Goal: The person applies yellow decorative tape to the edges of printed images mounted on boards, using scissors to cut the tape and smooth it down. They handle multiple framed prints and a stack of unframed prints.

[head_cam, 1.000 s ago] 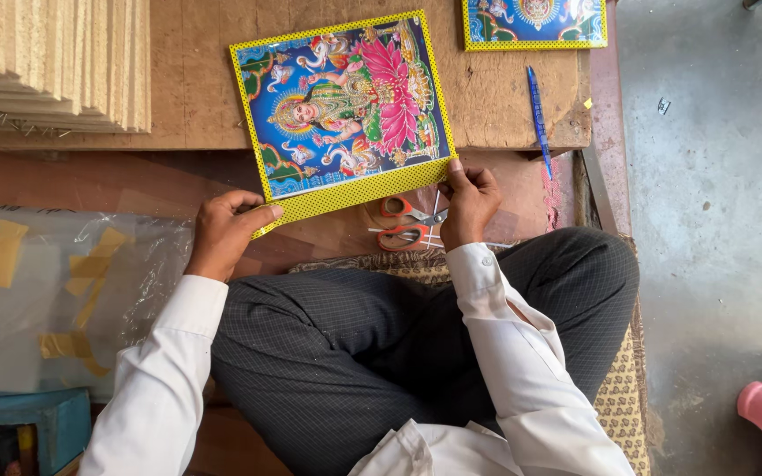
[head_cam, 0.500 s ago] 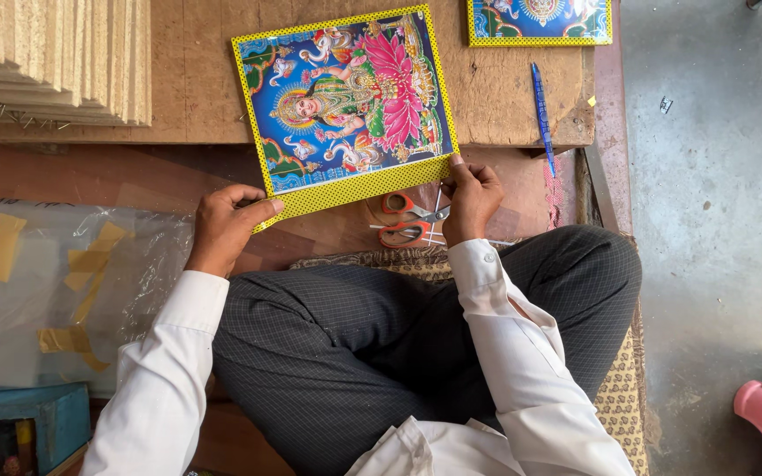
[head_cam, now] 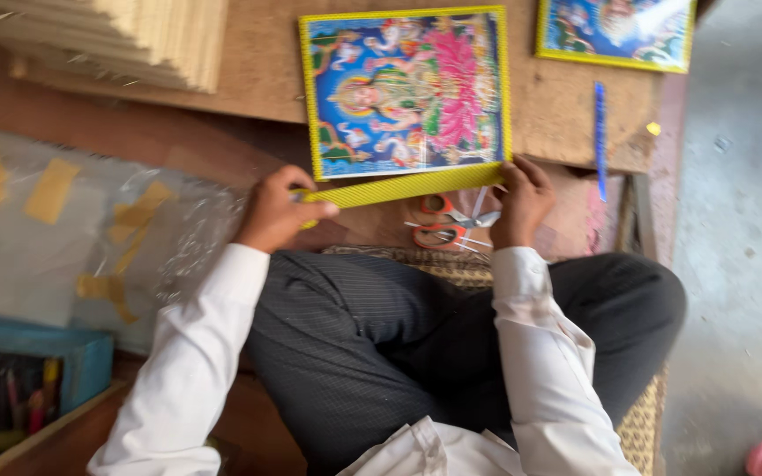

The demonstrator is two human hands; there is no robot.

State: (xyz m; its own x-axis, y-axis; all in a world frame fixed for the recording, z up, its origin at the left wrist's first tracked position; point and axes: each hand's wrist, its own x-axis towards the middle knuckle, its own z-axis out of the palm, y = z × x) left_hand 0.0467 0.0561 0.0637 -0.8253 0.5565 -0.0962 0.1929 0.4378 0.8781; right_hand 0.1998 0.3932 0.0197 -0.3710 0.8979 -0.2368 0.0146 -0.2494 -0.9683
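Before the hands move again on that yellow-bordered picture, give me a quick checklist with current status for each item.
1. Left hand grips the near-left corner of the yellow-bordered picture: ok.
2. Right hand holds the near-right corner: ok.
3. Picture lies flat on the wooden board: cannot tell, the near edge overhangs the board.
4. Orange-handled scissors lie apart from both hands, below the picture's edge: ok.
5. Blue pen lies clear of the picture, to its right: ok.
6. Second picture not overlapping the first: ok.

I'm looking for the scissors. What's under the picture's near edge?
Red-handled scissors lie just below the framed picture, between the left hand and right hand. Their blade tips are hidden.
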